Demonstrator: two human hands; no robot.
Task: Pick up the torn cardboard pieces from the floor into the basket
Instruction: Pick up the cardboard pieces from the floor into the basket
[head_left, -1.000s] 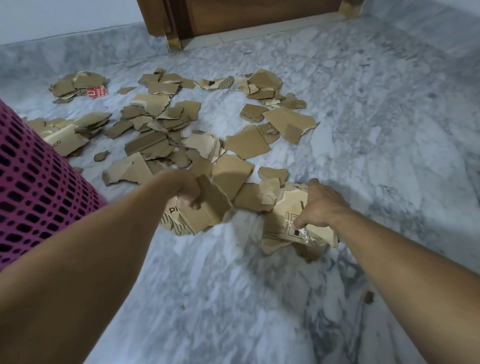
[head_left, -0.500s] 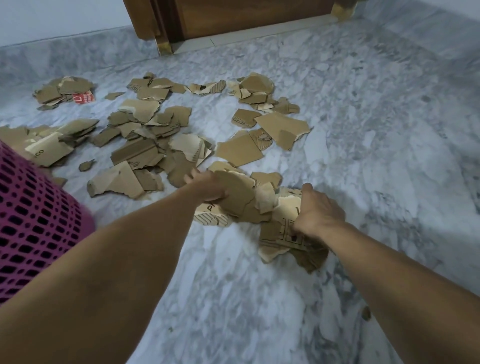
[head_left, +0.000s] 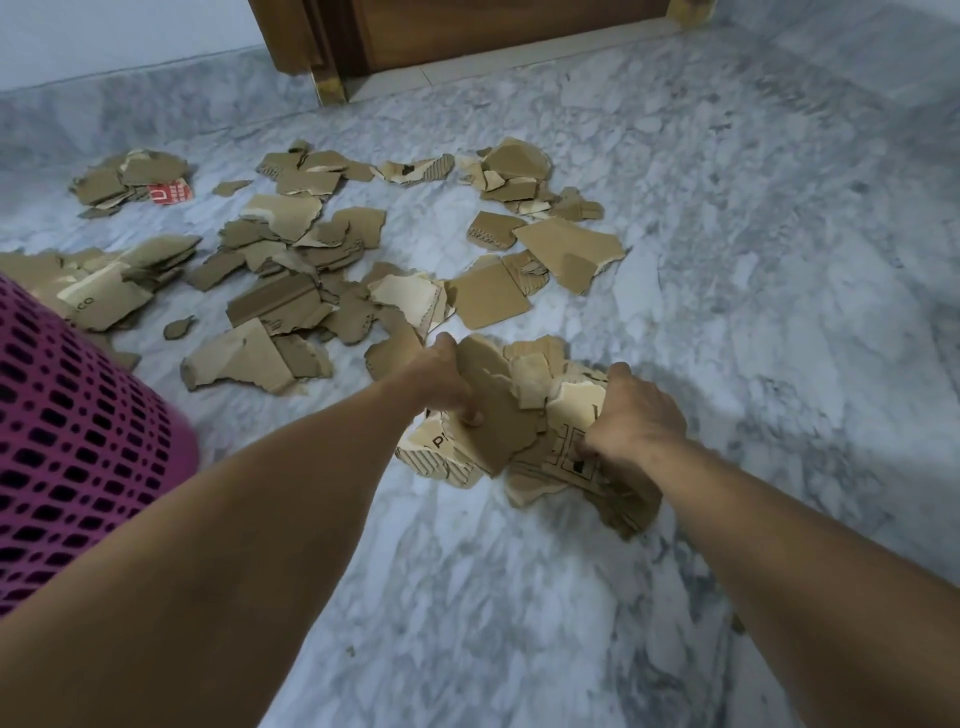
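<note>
Cardboard pieces (head_left: 332, 270), torn and brown, lie scattered over the marble floor (head_left: 727, 260), with the densest spread left of centre and a smaller group near the wooden door (head_left: 493, 31) at the top. One stack of pieces (head_left: 519, 415) is gathered between both hands, low over the floor near the middle of the view. The left hand (head_left: 447, 384) grips the stack's left side: its thumb is curled over a plain brown piece, and its fingers are hidden behind the cardboard. The right hand (head_left: 634, 421) clenches the stack's right side, its fingertips dug into a piece printed with black line markings. The lower edge of that bundle hangs below the right wrist; whether it touches the floor cannot be told. A pale piece under the left hand shows printed letters, cut off by the piece on top of it. One scrap with a red label (head_left: 171, 192) sits in the far-left cluster; its print is too small to read. The magenta perforated basket (head_left: 78, 447) stands at the left edge, cropped by the frame, its rim and interior out of view. Several pieces lie just beside its wall, partly hidden behind it.
</note>
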